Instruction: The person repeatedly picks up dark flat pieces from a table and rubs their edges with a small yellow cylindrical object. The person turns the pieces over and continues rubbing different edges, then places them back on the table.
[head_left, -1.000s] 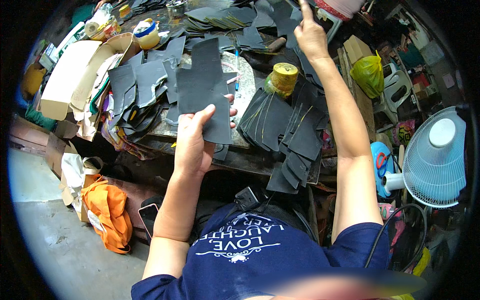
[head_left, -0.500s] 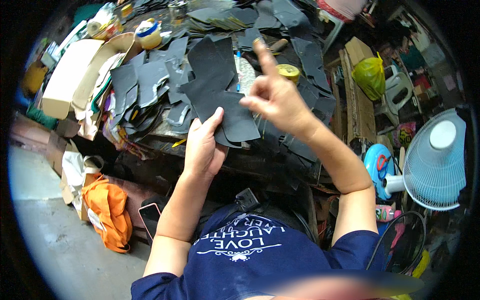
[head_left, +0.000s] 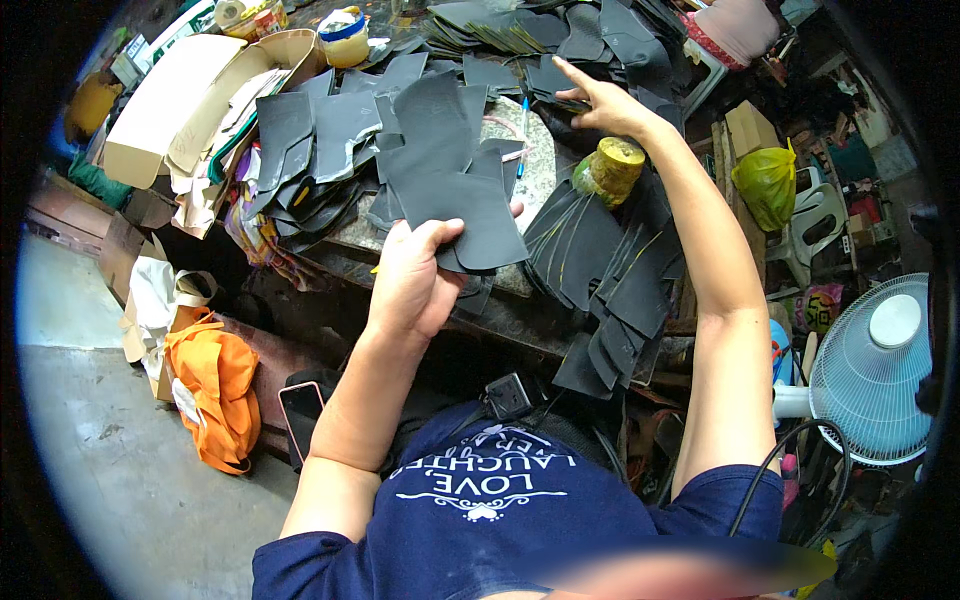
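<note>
My left hand [head_left: 415, 280] grips flat, black cut pieces [head_left: 465, 215] of sheet material, thumb on top and fingers underneath, over the near edge of the worktable. Where the pieces overlap, I cannot tell how many are held. Farther off to the right, my right hand [head_left: 610, 108] reaches out with its index finger stretched and the other fingers partly bent. Nothing shows in it. Its fingertips are by dark pieces [head_left: 550, 80] at the back. Below that hand stands a yellow-topped tin [head_left: 612, 168], beside a fanned stack of black pieces [head_left: 580, 250].
A blue pen [head_left: 523, 130] rests on a pale stone slab [head_left: 540, 165]. To the left are more black pieces [head_left: 345, 130], a cardboard box [head_left: 165, 110] and a blue-rimmed jar [head_left: 344, 45]. A fan [head_left: 870, 360] stands at right; an orange bag [head_left: 210, 390] lies at lower left.
My right hand has moved away from beside the held pieces, out to the far right with the arm extended. My left hand keeps its hold. The whole view has shifted somewhat.
</note>
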